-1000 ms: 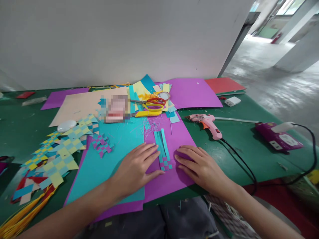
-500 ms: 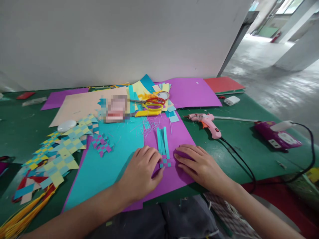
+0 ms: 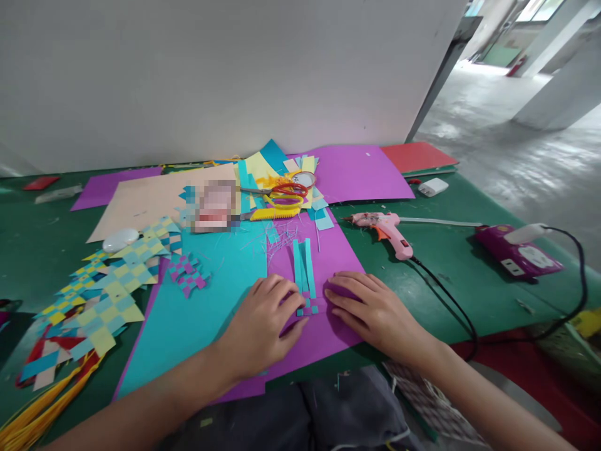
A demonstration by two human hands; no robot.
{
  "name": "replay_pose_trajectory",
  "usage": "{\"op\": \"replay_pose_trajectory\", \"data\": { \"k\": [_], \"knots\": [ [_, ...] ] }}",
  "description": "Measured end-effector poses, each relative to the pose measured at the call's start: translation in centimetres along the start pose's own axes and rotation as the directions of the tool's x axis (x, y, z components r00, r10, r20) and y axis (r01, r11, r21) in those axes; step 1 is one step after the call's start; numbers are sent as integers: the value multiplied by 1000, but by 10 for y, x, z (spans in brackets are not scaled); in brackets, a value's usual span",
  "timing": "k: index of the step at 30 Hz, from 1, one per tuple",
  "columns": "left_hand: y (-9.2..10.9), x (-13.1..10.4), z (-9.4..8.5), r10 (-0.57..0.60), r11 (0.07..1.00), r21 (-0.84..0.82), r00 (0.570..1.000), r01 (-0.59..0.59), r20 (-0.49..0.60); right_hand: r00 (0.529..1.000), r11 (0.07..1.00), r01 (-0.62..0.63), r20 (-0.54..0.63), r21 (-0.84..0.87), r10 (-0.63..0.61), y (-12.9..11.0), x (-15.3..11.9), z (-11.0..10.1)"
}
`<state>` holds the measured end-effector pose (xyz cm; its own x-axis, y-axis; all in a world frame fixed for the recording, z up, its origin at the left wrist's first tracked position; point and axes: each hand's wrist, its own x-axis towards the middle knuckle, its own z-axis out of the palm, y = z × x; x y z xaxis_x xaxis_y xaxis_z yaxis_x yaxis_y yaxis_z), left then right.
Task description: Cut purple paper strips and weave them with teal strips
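A small piece of woven paper strips (image 3: pixel 308 307), turquoise crossed with purple, lies on a purple paper sheet (image 3: pixel 338 250) in front of me. Two long turquoise strip ends (image 3: pixel 308 266) stretch away from its far side. My left hand (image 3: pixel 270 319) is bent at the weave's left edge, its index finger and thumb closed in on that edge. Just right of the weave, my right hand (image 3: pixel 369 310) rests on the purple sheet with its fingers extended and slightly curved. What lies under its fingertips is hidden. A turquoise sheet (image 3: pixel 201 326) spreads beneath my left arm.
Yellow-and-red scissors (image 3: pixel 286 197) and a yellow-handled cutter (image 3: pixel 272 214) lie beyond the weave. A corded pink glue gun (image 3: pixel 385 232) lies right, near a purple power strip (image 3: pixel 516 254). Woven paper pieces (image 3: pixel 113 288) and yellow tassels (image 3: pixel 51 401) lie left.
The whole view has shifted slightly, with the table contents appearing a little further left. Both hands stay at the woven strips with almost no visible movement.
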<state>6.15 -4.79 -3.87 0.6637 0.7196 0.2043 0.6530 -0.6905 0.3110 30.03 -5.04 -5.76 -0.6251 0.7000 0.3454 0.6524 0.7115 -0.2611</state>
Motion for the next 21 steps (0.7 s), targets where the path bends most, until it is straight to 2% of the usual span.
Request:
{"op": "replay_pose_trajectory", "data": {
  "k": [2,4,6,12,17,21],
  "knots": [
    [-4,1,-2,158,986,56,987,-159,10,1000,1000,6,0,-2,-6,0,0,0],
    [-8,2,-2,306,945,112,952,-307,22,1000,1000,9,-2,-4,-9,0,0,0],
    [-10,3,-2,382,912,157,924,-379,15,1000,1000,8,0,-7,-8,0,-1,0],
    [-10,4,3,416,897,198,906,-396,-73,1000,1000,14,-8,-18,-14,-1,-2,-1],
    [-9,5,5,407,899,212,909,-383,-88,995,998,56,-78,-38,-59,-14,-1,-3],
    [-8,6,4,416,894,212,907,-395,-69,993,994,99,-62,-50,-102,-24,-1,3]
  ]
}}
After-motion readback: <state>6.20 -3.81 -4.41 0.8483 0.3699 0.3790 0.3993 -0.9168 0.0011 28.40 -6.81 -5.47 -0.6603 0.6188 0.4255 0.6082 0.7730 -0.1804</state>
